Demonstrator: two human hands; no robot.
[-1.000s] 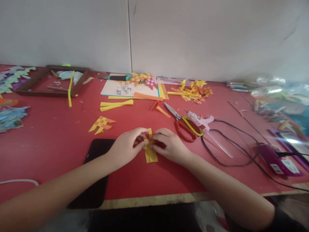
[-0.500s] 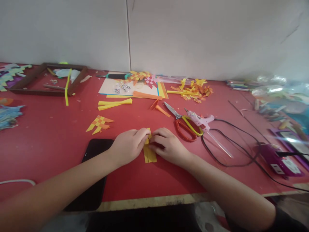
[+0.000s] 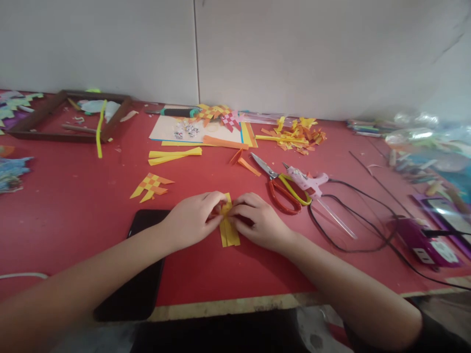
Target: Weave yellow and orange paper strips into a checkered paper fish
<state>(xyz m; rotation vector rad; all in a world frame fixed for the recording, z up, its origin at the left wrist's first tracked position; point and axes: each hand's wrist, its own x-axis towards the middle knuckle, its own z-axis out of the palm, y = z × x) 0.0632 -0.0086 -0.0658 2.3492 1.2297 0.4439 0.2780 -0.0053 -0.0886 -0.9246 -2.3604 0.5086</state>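
Observation:
Yellow paper strips (image 3: 230,235) lie side by side on the red table between my two hands. My left hand (image 3: 200,215) is closed in a pinch at their left edge, thumb and forefinger on the paper. From the right, my right hand (image 3: 259,218) presses bent fingers onto the same strips, and its fingertips hide part of them. Left of my hands lies a woven yellow and orange paper fish (image 3: 151,187). A pair of scissors (image 3: 279,186) with red and yellow handles rests half open beyond my right hand.
A pink glue gun (image 3: 305,181) with a dark cord lies right of the scissors. More yellow strips (image 3: 174,156) and a heap of paper scraps (image 3: 301,135) are farther back. A black phone-like slab (image 3: 127,289) sits under my left forearm. A brown frame (image 3: 40,136) stands back left.
My left thumb and forefinger have shifted slightly down along the yellow strips and opened a small gap between them. My right hand stays almost in place. The view has tilted a little.

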